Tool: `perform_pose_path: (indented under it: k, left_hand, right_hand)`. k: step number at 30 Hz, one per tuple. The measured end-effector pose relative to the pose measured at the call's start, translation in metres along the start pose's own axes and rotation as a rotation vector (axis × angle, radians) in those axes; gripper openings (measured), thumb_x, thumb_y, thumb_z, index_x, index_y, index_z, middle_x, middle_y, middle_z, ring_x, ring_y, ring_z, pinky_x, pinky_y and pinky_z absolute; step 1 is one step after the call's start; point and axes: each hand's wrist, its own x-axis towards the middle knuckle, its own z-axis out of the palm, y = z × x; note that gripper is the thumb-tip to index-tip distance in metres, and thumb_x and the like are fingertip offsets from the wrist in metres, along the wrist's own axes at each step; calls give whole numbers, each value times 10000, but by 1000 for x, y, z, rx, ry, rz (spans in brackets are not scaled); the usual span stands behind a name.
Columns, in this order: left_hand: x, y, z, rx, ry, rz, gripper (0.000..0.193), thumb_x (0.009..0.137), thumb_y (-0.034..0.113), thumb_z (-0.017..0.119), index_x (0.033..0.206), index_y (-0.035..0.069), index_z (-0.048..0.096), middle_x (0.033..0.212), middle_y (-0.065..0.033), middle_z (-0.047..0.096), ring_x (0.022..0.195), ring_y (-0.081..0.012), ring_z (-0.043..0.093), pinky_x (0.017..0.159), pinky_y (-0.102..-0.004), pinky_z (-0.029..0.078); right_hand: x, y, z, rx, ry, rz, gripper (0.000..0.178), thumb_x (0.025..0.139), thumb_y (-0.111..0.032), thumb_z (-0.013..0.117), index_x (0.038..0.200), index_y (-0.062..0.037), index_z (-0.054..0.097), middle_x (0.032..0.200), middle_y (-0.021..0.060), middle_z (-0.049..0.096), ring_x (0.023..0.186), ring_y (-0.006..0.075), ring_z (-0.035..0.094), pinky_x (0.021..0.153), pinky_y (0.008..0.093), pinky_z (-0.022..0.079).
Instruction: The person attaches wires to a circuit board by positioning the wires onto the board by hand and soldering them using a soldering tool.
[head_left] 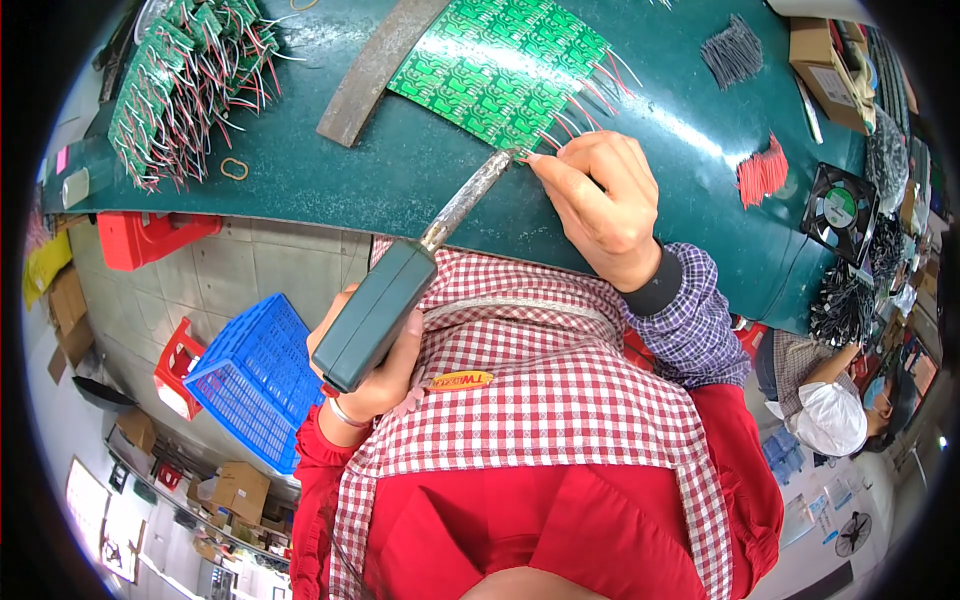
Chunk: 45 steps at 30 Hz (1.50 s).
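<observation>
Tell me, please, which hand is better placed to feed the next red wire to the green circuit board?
Right: the right hand already pinches a wire at the green circuit board edge, while the left hand is occupied holding the soldering iron.

left hand (375, 370) fisted in a tight grip, right hand (598, 195) pinching with fingertips.

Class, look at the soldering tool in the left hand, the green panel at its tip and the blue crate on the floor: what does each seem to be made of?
Soldering tool: dark green handle, likely matte plastic; the shaft looks like dull, scorched grey metal.
Green panel: probably circuit-board laminate, glossy, with pale traces and a glare streak.
Blue crate: apparently moulded plastic, with uniform colour and lattice walls.
</observation>
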Motion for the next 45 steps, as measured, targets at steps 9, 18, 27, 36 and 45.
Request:
perform_pose_path:
  k: [9,18,27,36,45]
  left_hand:
    - [2,0,0,15,25,41,245,725,-33,771,964,-55,723,913,-199,715,752,-301,709,657,-338,558]
    - [10,13,0,-51,35,-97,260,833,-2,747,1085,-49,708,1034,-162,724,909,-277,704,793,-358,549]
    - [4,-23,10,-135,243,-124,351,900,-15,685,1245,-49,631,918,-80,665,633,-96,547,574,-246,435]
    - [19,-30,21,-211,305,-123,327,901,-41,650,1224,-82,621,833,-87,648,619,-101,540,565,-246,424]
    - [30,-14,19,-307,228,-176,363,940,-16,624,1291,-95,578,1047,-142,674,657,-100,525,572,-248,436]
  right_hand:
    - [1,0,0,15,4,-10,275,645,58,820,880,-42,719,733,39,591,700,216,615,611,329,449]
    - [3,-1,-4,14,-1,11,260,638,59,821,860,-33,720,764,51,595,721,230,614,618,336,469]
    - [0,4,-23,45,118,154,289,652,61,837,896,-57,738,844,63,614,799,252,624,671,342,507]
    - [-12,77,-83,-346,244,423,125,780,21,792,878,-43,748,858,67,640,786,205,616,693,301,479]
    - [-37,80,-109,-362,352,597,114,772,13,782,858,-53,749,854,66,631,814,232,593,714,349,483]
